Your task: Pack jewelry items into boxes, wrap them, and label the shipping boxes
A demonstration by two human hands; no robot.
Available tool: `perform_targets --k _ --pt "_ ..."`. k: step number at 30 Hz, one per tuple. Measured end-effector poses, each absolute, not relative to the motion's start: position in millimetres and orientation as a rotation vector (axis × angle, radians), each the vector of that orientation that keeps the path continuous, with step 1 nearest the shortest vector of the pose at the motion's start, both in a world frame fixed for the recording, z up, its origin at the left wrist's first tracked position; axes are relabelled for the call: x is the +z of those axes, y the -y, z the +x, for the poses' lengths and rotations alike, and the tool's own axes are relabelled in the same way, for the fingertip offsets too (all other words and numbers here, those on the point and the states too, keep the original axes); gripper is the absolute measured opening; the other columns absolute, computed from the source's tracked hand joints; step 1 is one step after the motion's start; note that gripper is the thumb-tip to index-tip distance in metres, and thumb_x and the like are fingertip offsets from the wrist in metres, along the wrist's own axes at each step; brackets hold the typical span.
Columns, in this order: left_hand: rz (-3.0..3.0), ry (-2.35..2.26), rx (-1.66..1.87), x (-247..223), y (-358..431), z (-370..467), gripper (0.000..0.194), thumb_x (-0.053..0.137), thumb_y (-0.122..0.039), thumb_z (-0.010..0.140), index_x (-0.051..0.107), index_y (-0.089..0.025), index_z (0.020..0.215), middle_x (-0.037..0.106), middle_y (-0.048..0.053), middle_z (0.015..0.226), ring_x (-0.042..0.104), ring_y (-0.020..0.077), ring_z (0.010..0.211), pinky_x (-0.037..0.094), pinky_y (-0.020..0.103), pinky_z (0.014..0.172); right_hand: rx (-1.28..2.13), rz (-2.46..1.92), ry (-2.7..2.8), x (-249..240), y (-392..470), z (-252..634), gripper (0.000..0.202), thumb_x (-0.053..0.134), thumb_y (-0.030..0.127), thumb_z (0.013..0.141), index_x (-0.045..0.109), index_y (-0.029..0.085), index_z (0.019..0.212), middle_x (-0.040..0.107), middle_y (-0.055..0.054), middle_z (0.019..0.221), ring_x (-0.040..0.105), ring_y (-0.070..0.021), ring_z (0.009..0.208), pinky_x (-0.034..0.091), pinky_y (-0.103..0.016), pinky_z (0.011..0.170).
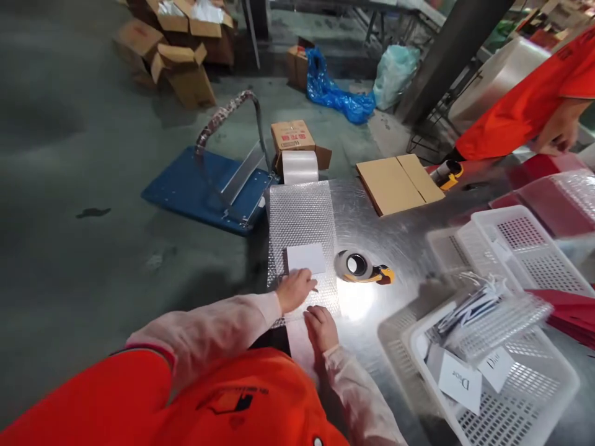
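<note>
A sheet of bubble wrap (302, 214) lies flat along the table's left side, coming off a roll at the far end. On it rests a flat white rectangular packet (305, 257); whether it is a box or a card I cannot tell. My left hand (296, 290) is at the packet's near edge, fingers bent and closed over it, its thumb side hidden. Closer to my body, my right hand (321, 328) has its fingers curled at the near edge of the bubble wrap. Right of the sheet sits a tape dispenser (365, 267) with a roll of tape.
White plastic baskets (553, 402) at right hold printed white cards (460, 379) and bubble-wrapped pieces. Flattened cardboard (400, 184) lies at the table's far edge. A blue trolley (186, 189) stands on the floor at left. Another person in orange (525, 111) is at far right.
</note>
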State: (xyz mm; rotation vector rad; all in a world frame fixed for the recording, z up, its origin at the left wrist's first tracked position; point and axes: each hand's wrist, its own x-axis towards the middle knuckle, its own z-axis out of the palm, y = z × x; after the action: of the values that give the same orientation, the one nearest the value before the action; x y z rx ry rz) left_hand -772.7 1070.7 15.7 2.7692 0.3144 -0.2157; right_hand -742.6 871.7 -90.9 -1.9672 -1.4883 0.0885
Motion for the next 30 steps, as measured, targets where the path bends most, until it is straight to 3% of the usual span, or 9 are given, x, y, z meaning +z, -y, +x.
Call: perform_targets --k 3,5,9,14,18,22,26,28,30 --pt "2.737 -0.569 -0.236 33 -1110 -761 0.085 0.081 -0.044 0.068 0.046 -0.023 0.142 0.045 0.017 0.137 0.055 0.0322 0.11 0.048 0.042 0.091 0.125 -1.953 1.518 -89 -874 -738 0.023 0.05 0.017 0.095 0.068 0.023 0.109 0.07 -0.007 0.1 0.061 -0.021 0.097 0.055 -0.037 0.085" --pt "2.698 -0.598 -0.316 36 -1128 -754 0.097 0.085 -0.041 0.061 0.041 -0.025 0.147 0.045 0.016 0.137 0.056 0.0334 0.11 0.047 0.043 0.092 0.165 -1.96 1.529 -86 -874 -736 0.024 0.049 0.016 0.095 0.069 0.023 0.108 0.07 -0.007 0.099 0.061 -0.0204 0.096 0.055 -0.036 0.086" --pt "2.673 -0.512 -0.337 29 -1130 -751 0.082 0.077 -0.036 0.068 0.047 -0.027 0.143 0.047 0.013 0.136 0.055 0.0315 0.113 0.046 0.041 0.096 0.242 -2.007 1.528 -80 -875 -737 0.027 0.048 0.014 0.094 0.069 0.023 0.108 0.07 -0.007 0.1 0.061 -0.0209 0.098 0.055 -0.037 0.088" --pt "2.649 -0.478 -0.374 21 -1121 -751 0.084 0.081 -0.039 0.065 0.05 -0.028 0.142 0.043 0.014 0.143 0.053 0.0354 0.118 0.045 0.045 0.099 0.336 -2.104 1.584 -62 -875 -738 0.024 0.05 0.016 0.094 0.07 0.023 0.106 0.071 -0.006 0.104 0.061 -0.0218 0.099 0.052 -0.037 0.09" --pt "2.525 -0.537 -0.231 37 -1143 -754 0.092 0.083 -0.052 0.061 0.048 -0.027 0.142 0.038 0.013 0.149 0.051 0.0338 0.124 0.043 0.044 0.105 0.386 -2.203 1.744 -14 -889 -722 0.024 0.053 0.019 0.094 0.068 0.025 0.112 0.069 -0.007 0.114 0.057 -0.0249 0.11 0.046 -0.042 0.095" --pt "2.447 -0.615 0.081 74 -1173 -773 0.059 0.068 -0.048 0.081 0.058 -0.021 0.133 0.057 0.009 0.128 0.057 0.0246 0.113 0.045 0.037 0.102 0.385 -2.308 1.919 41 -939 -682 0.022 0.051 0.016 0.094 0.069 0.021 0.106 0.063 -0.011 0.128 0.049 -0.0268 0.122 0.039 -0.048 0.101" --pt "2.532 -0.544 0.078 101 -1169 -798 0.022 0.055 -0.032 0.092 0.073 -0.021 0.099 0.069 0.005 0.094 0.058 0.0216 0.097 0.047 0.035 0.089 0.586 -2.33 2.081 61 -1010 -636 0.022 0.049 0.017 0.096 0.07 0.019 0.1 0.055 -0.013 0.14 0.043 -0.0291 0.133 0.038 -0.05 0.103" --pt "2.591 -0.429 -0.046 99 -1150 -803 0.023 0.052 -0.024 0.094 0.073 -0.021 0.086 0.07 0.004 0.084 0.059 0.0218 0.093 0.047 0.035 0.082 0.78 -2.287 2.094 58 -1039 -618 0.022 0.049 0.014 0.094 0.071 0.016 0.099 0.055 -0.015 0.14 0.045 -0.0288 0.133 0.039 -0.047 0.103" --pt "2.648 -0.309 -0.146 87 -1128 -801 0.023 0.05 -0.022 0.095 0.072 -0.02 0.089 0.072 0.005 0.093 0.06 0.0231 0.096 0.047 0.036 0.081 0.959 -2.216 2.088 52 -1059 -604 0.021 0.053 0.01 0.09 0.073 0.015 0.094 0.061 -0.015 0.131 0.056 -0.0252 0.119 0.044 -0.039 0.096"
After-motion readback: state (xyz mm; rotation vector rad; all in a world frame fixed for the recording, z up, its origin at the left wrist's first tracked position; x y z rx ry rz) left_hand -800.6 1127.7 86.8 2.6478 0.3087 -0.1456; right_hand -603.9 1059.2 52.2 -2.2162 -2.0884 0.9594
